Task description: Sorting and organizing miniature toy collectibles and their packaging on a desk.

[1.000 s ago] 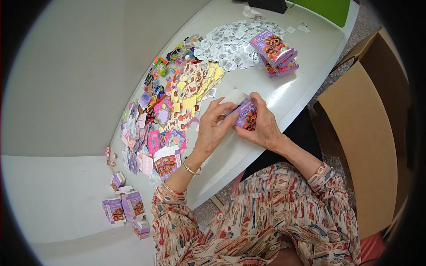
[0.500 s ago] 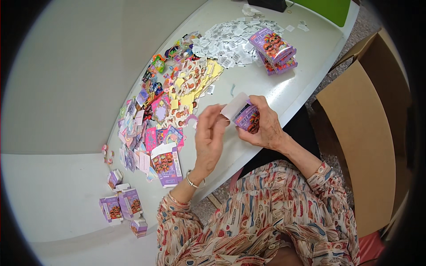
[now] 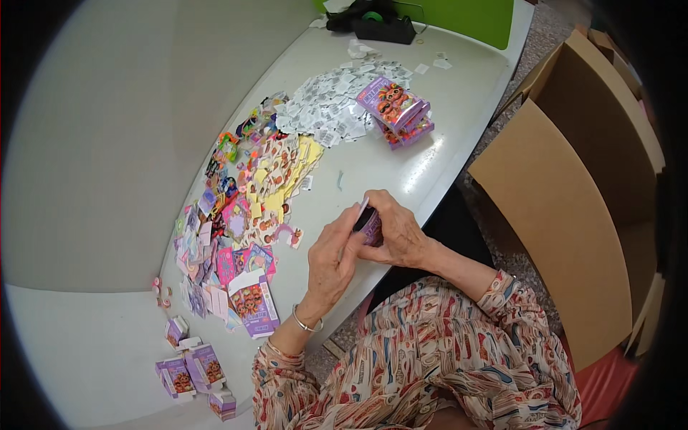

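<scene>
A small purple printed carton (image 3: 372,227) is held upright between my hands above the table's front edge. My right hand (image 3: 400,235) is closed around it, with the fingers over its top and the thumb along its lower side. My left hand (image 3: 331,256) presses against the carton's left side, its fingers together at the white flap. The flap stands nearly edge-on, and a dark opening shows beside it. My fingers hide most of the carton. Nearest my left forearm, a flattened purple carton (image 3: 259,304) with white flaps lies on the table.
White paper slips (image 3: 330,100), yellow-backed character cards (image 3: 283,175), small colourful trinkets (image 3: 228,147) and pink cards (image 3: 228,265) form piles. Filled purple cartons (image 3: 393,107) are stacked at the back right. Several small cartons (image 3: 204,364) stand lower left. A large cardboard box (image 3: 555,222) is on the right.
My left hand has come in against the carton, and the white flap has swung from wide open to nearly upright. The view has shifted, showing more of the table's far end.
</scene>
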Motion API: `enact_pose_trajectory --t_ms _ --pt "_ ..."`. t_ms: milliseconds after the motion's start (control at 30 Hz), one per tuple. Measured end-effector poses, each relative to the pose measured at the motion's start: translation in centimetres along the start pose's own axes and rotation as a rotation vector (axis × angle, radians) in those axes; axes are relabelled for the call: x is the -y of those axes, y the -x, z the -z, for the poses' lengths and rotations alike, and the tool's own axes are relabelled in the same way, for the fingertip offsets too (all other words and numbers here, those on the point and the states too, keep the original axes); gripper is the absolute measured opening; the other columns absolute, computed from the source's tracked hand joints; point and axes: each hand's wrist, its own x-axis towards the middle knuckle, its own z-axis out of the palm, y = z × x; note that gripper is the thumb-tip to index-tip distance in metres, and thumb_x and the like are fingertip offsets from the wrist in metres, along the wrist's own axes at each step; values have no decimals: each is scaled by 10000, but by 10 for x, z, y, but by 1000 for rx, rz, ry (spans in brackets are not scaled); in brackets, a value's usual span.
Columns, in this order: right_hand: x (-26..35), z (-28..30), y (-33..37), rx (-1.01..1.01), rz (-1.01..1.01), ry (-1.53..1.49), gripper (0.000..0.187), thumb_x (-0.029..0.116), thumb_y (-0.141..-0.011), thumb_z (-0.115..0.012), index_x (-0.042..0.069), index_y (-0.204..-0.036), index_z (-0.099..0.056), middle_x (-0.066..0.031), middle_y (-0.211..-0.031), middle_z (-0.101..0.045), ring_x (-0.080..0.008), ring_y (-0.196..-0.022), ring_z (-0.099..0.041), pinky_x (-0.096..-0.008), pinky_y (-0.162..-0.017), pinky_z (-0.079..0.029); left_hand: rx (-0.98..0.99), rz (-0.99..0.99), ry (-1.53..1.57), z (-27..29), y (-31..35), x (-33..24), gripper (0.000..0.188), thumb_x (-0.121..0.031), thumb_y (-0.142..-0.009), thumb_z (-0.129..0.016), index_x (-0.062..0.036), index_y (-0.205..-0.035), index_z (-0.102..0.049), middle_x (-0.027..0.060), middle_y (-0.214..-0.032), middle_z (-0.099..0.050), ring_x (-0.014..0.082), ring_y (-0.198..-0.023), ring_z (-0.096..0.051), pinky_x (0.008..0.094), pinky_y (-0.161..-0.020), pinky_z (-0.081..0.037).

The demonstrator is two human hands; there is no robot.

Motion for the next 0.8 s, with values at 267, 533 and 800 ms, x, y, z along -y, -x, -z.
enact_pose_trajectory --t_ms 267,533,800 --pt "-1 -1 -4 38 -136 -2 822 171 -642 -804 -4 -1295 -336 -188 -992 -539 -351 -813 -621 -390 -690 -525 -25 375 342 5 -16 -3 266 -89 -911 -620 7 -1158 -647 126 -1050 -696 139 -929 -650 275 -818 -503" --pt "0 -4 -2 61 -154 -6 791 181 -627 -788 -5 -1257 -349 -177 -994 -513 -362 -893 -579 -420 -737 -505 -87 358 286 5 -16 -1 221 -74 -895 -630 1 -1098 -676 93 -847 -708 97 -749 -644 256 -681 -511" --pt "-1 -5 0 57 -140 13 828 148 -632 -804 1 -1297 -333 -186 -1032 -507 -363 -878 -593 -402 -736 -509 -91 172 82 1 -16 -8 224 -78 -898 -642 11 -1102 -665 126 -867 -709 134 -686 -650 271 -620 -502"
